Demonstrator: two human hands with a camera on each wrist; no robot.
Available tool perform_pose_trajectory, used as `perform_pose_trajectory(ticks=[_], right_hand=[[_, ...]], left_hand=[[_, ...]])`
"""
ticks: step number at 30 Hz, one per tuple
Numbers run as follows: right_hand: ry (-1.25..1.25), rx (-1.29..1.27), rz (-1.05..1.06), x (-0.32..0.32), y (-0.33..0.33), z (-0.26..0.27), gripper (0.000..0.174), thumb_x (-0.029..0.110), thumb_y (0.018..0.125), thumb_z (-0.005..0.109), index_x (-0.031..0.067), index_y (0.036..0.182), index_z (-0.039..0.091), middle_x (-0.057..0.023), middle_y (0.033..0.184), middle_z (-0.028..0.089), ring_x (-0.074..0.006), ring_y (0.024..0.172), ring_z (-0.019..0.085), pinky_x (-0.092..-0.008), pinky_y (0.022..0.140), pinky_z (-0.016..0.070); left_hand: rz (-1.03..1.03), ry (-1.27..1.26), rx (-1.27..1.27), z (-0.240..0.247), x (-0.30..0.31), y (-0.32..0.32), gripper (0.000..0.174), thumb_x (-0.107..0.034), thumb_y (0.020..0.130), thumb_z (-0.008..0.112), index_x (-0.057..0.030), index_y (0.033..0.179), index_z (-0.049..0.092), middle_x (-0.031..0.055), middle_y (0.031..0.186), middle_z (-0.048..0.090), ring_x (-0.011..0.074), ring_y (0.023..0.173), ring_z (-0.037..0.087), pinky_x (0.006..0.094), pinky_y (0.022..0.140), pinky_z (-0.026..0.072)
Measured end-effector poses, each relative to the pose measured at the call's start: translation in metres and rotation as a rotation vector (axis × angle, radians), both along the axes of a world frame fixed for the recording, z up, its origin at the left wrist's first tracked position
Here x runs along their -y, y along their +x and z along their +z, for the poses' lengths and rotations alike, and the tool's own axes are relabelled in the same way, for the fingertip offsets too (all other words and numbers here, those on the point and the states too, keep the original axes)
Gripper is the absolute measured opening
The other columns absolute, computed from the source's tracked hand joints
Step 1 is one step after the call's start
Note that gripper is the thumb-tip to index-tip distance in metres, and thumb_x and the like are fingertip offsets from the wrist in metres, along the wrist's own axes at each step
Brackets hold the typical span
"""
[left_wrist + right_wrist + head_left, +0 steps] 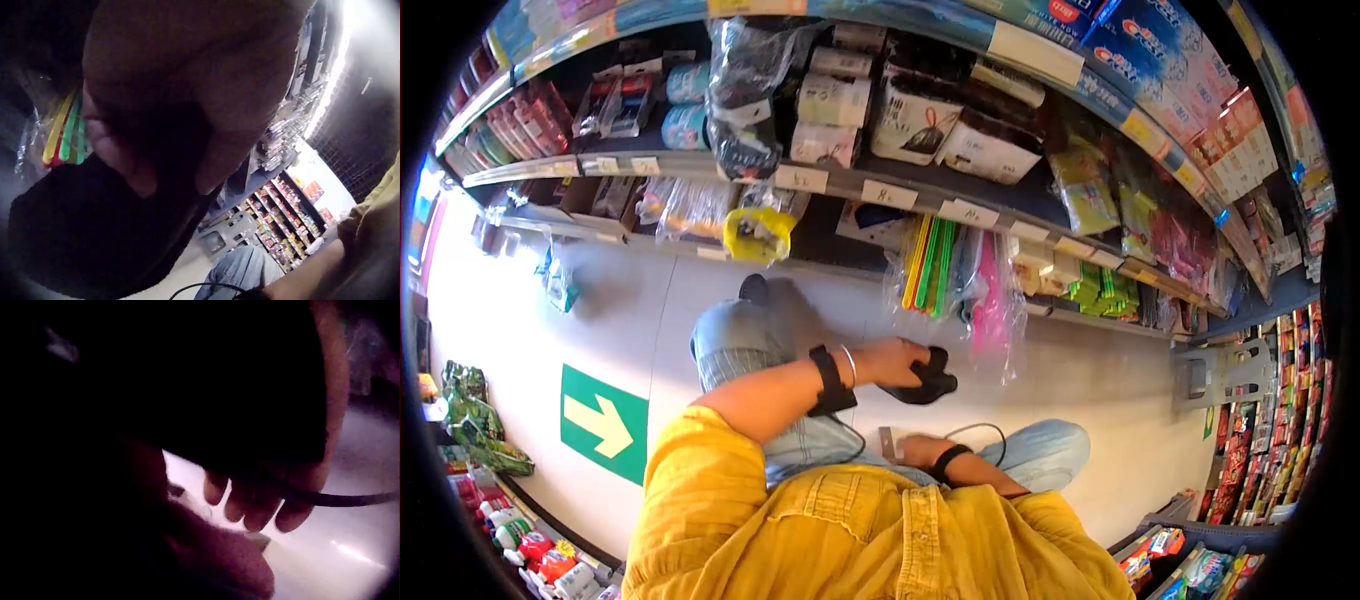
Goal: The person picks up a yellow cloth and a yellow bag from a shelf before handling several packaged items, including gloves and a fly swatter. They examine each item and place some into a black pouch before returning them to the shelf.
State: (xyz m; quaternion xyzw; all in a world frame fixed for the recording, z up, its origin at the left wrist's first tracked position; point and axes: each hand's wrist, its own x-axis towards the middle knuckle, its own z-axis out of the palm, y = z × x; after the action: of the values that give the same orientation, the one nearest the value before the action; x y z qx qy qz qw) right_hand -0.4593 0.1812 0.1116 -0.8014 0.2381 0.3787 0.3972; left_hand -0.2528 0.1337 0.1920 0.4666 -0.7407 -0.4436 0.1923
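My left hand [897, 362] grips a soft black cloth item [94, 231] in front of my knees. In the left wrist view its fingers [125, 156] and thumb close around the dark fabric, and a rounded end hangs to one side. My right hand [920, 450] is low between my legs. A small pale flat piece [888, 443] shows right at its fingertips; whether the hand pinches it I cannot tell. The right wrist view is mostly dark, with several fingers [253, 515] pointing downward and the thumb apart from them.
A low shelf [820, 205] ahead carries packaged goods. Colourful sticks [930, 265] and pink bagged items [990, 300] hang over its front edge. A grey stool [1230, 375] stands right. Bottles [530, 550] line the left; a green arrow sign [605, 423] marks the floor.
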Motion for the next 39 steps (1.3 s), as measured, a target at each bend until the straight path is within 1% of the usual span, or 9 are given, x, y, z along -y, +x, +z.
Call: perform_pose_trajectory(ticks=[1, 2, 5, 7, 14, 17, 24, 32, 39], right_hand=[[-0.114, 0.109, 0.097, 0.003, 0.005, 0.015, 0.036, 0.034, 0.076, 0.053, 0.0027, 0.093, 0.059, -0.0204, 0.093, 0.06, -0.0362, 0.089, 0.056, -0.0387, 0.078, 0.0438], [-0.163, 0.223, -0.085, 0.009, -0.018, -0.053, 0.044, 0.042, 0.078, 0.051, 0.0017, 0.095, 0.058, -0.0209, 0.096, 0.058, -0.0361, 0.087, 0.055, -0.0394, 0.079, 0.0443], [-0.214, 0.42, -0.459, 0.024, -0.007, -0.012, 0.029, 0.029, 0.08, 0.053, 0.0047, 0.095, 0.058, -0.0145, 0.087, 0.061, -0.0311, 0.085, 0.058, -0.0347, 0.074, 0.0463], [0.058, 0.296, -0.726, 0.04, 0.005, 0.016, 0.025, 0.022, 0.083, 0.053, -0.0001, 0.094, 0.058, -0.0086, 0.079, 0.061, -0.0154, 0.073, 0.059, -0.0274, 0.068, 0.0475], [0.004, 0.299, -0.838, 0.112, 0.038, 0.111, 0.016, 0.013, 0.084, 0.05, 0.0004, 0.087, 0.058, -0.0061, 0.075, 0.061, -0.013, 0.062, 0.058, -0.0257, 0.055, 0.0455], [0.053, 0.525, -1.229, 0.154, 0.049, 0.117, 0.016, 0.016, 0.086, 0.049, 0.0034, 0.093, 0.056, -0.0038, 0.078, 0.059, -0.0105, 0.059, 0.052, -0.023, 0.052, 0.0428], [0.53, 0.595, -1.53, 0.206, 0.133, 0.062, 0.016, 0.015, 0.086, 0.051, 0.0026, 0.096, 0.053, -0.0049, 0.081, 0.058, -0.0139, 0.071, 0.055, -0.0243, 0.062, 0.0445], [0.665, 0.499, -1.769, 0.265, 0.214, -0.038, 0.037, 0.019, 0.083, 0.055, -0.002, 0.109, 0.04, -0.0151, 0.115, 0.042, -0.0265, 0.097, 0.048, -0.036, 0.081, 0.0458], [0.601, 0.477, -1.914, 0.299, 0.247, -0.09, 0.04, 0.033, 0.084, 0.055, 0.0005, 0.102, 0.042, -0.0147, 0.095, 0.047, -0.026, 0.086, 0.048, -0.0382, 0.074, 0.046]], left_hand=[[-0.002, 0.006, -0.002, 0.0, -0.003, 0.004, 0.037, -0.03, 0.068, 0.06, -0.0085, 0.098, 0.057, 0.0187, 0.092, 0.059, 0.0338, 0.085, 0.057, 0.0393, 0.074, 0.0459], [0.023, -0.017, 0.038, 0.0, -0.005, 0.009, 0.037, -0.03, 0.068, 0.061, -0.0074, 0.097, 0.057, 0.0188, 0.091, 0.06, 0.0333, 0.084, 0.058, 0.0391, 0.074, 0.0459], [0.08, -0.1, 0.081, 0.007, -0.007, 0.017, 0.035, -0.031, 0.067, 0.059, -0.0045, 0.09, 0.057, 0.0176, 0.085, 0.061, 0.0342, 0.08, 0.058, 0.0396, 0.072, 0.0457], [0.112, -0.122, 0.08, 0.012, -0.006, 0.02, 0.033, -0.031, 0.067, 0.059, -0.0045, 0.088, 0.057, 0.0172, 0.084, 0.061, 0.0349, 0.079, 0.058, 0.0398, 0.071, 0.0456], [0.277, -0.112, 0.163, 0.026, 0.0, 0.032, 0.03, -0.026, 0.068, 0.055, -0.0049, 0.088, 0.058, 0.0164, 0.083, 0.061, 0.0343, 0.079, 0.058, 0.041, 0.068, 0.0461], [0.222, 0.009, 0.26, 0.03, 0.001, 0.037, 0.031, -0.028, 0.07, 0.054, -0.0045, 0.09, 0.058, 0.0159, 0.083, 0.061, 0.0329, 0.081, 0.058, 0.0406, 0.069, 0.0461], [0.079, 0.058, 0.335, -0.002, -0.012, 0.048, 0.025, -0.014, 0.073, 0.05, -0.0028, 0.095, 0.056, 0.0162, 0.083, 0.062, 0.0302, 0.078, 0.061, 0.0389, 0.061, 0.0475], [0.153, 0.004, 0.32, -0.005, -0.03, 0.056, 0.025, -0.015, 0.073, 0.053, -0.0025, 0.095, 0.056, 0.0136, 0.085, 0.06, 0.026, 0.072, 0.062, 0.0356, 0.055, 0.0473], [0.304, -0.133, 0.303, -0.013, -0.039, 0.063, 0.023, -0.013, 0.069, 0.057, -0.0048, 0.09, 0.056, 0.0111, 0.078, 0.058, 0.0255, 0.066, 0.06, 0.0339, 0.053, 0.0461]])
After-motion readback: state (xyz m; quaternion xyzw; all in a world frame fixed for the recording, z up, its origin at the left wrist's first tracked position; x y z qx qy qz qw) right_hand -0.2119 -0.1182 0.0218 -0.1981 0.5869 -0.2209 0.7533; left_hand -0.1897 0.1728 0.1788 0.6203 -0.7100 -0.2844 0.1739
